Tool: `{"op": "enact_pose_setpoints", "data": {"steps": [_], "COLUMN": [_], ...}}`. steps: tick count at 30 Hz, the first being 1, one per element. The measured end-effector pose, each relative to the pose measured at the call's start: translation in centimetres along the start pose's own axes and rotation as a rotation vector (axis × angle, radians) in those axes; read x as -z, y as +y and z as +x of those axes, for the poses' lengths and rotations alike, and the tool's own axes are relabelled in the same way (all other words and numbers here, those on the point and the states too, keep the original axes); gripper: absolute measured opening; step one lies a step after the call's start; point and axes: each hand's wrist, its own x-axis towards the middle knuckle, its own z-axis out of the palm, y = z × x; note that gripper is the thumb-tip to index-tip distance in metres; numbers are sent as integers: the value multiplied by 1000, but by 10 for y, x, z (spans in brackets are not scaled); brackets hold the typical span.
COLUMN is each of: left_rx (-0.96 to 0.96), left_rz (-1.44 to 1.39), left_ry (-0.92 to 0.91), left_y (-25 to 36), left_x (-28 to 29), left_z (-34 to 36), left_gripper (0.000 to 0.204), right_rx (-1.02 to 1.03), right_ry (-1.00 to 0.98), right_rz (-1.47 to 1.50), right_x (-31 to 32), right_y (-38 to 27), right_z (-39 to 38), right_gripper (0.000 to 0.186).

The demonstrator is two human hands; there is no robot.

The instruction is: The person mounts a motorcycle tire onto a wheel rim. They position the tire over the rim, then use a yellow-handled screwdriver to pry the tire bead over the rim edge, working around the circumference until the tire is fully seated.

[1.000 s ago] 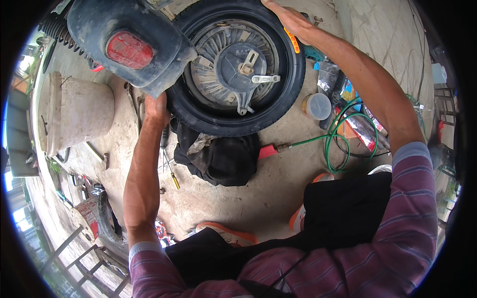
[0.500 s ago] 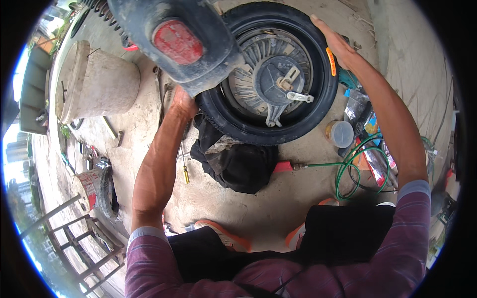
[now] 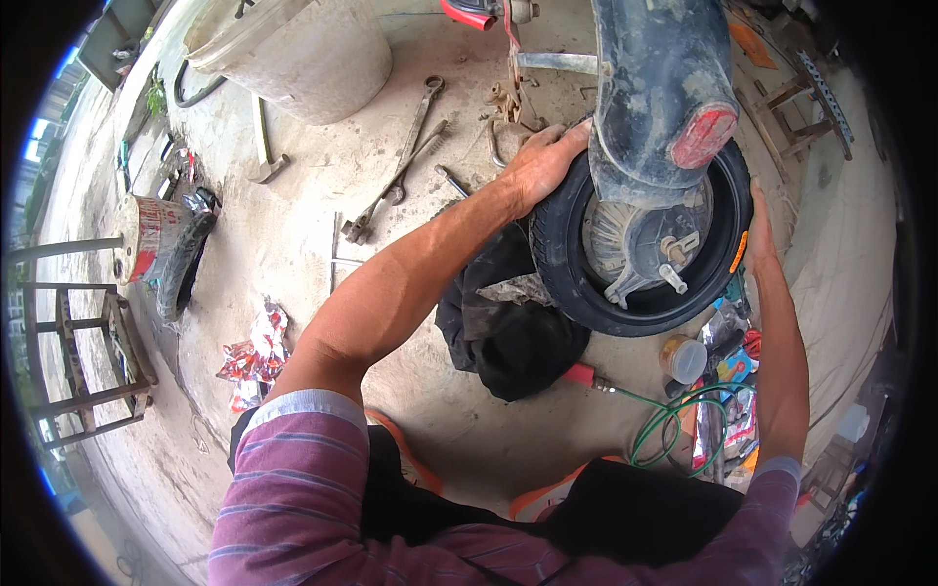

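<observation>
Wheel sits right of the middle of the floor, tilted, with the hub side facing up at the camera. Short metal arm sticks out of the hub. Orange sticker on the right side of the tyre. Dusty grey mudguard overhangs the top of the wheel, red light on its end.

Left hand is on the tyre's upper left, right by the mudguard's edge. Fingertips show poorly there, so can't tell how far it's closed. Right hand is open, laid along the tyre's right side, fingers straight, seen nearly edge-on.

Black cloth bundle on the floor, near side of the wheel, partly behind it in view. Red handle just beside the cloth; green hose runs from it into loops toward the floor's right edge. Small tub near the loops, coloured packets next to it.

Toward the floor's far left corner: whitish bucket, hammer, spanner, brush. Shiny red-and-silver wrappers nearer the left edge.
</observation>
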Motion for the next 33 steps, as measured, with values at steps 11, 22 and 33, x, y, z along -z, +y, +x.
{"op": "enact_pose_setpoints", "data": {"steps": [11,22,33], "left_rx": [-39,-68,54], "left_rz": [96,86,29], "left_ry": [51,97,218], "left_y": [16,-2,-40], "left_x": [-6,10,45], "left_z": [-15,-14,-23], "left_gripper": [74,73,88], "right_rx": [88,80,161], "right_ry": [85,163,169], "right_rz": [-12,-163,-490], "right_x": [12,-31,-69], "right_y": [10,-14,-32], "right_z": [3,-21,-15], "right_gripper": [75,82,96]}}
